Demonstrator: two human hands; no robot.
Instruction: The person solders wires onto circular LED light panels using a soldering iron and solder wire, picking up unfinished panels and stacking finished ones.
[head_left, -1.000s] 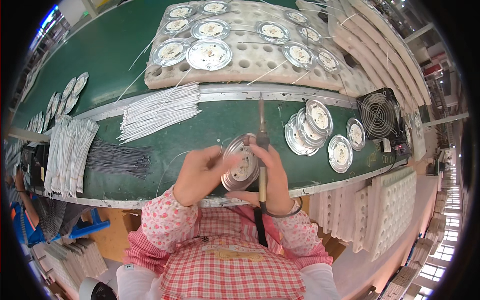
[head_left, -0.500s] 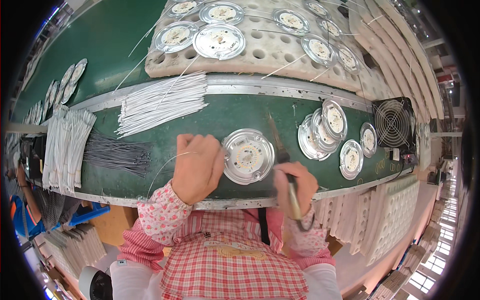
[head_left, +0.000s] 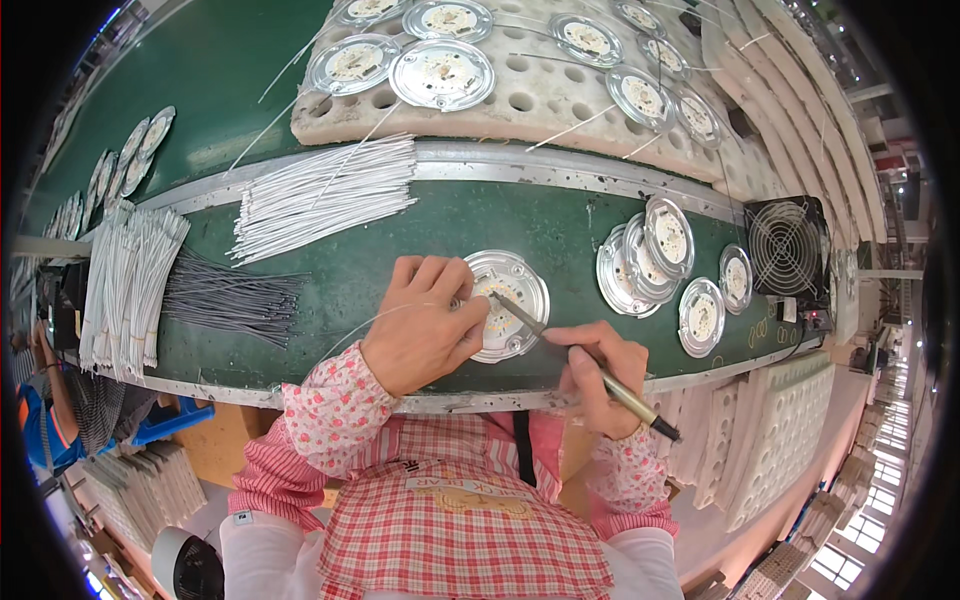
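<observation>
A round metal LED lamp disc lies flat on the green bench in front of me. My left hand is closed over the disc's left side, pinching a thin white wire that trails back over the wrist. What the fingertips do at the board is partly hidden by the hand. In my right hand is a soldering iron, held like a pen. Its tip reaches the middle of the disc's board, close to the left fingertips.
Stacked and single discs sit to the right, near a small fan. White wires lie at the back left, dark wires and a white bundle farther left. A perforated foam board holding several discs stands behind the metal rail.
My left hand has moved right, onto the disc. The soldering iron has swung round from pointing away, and its tip is now down at the board's middle.
</observation>
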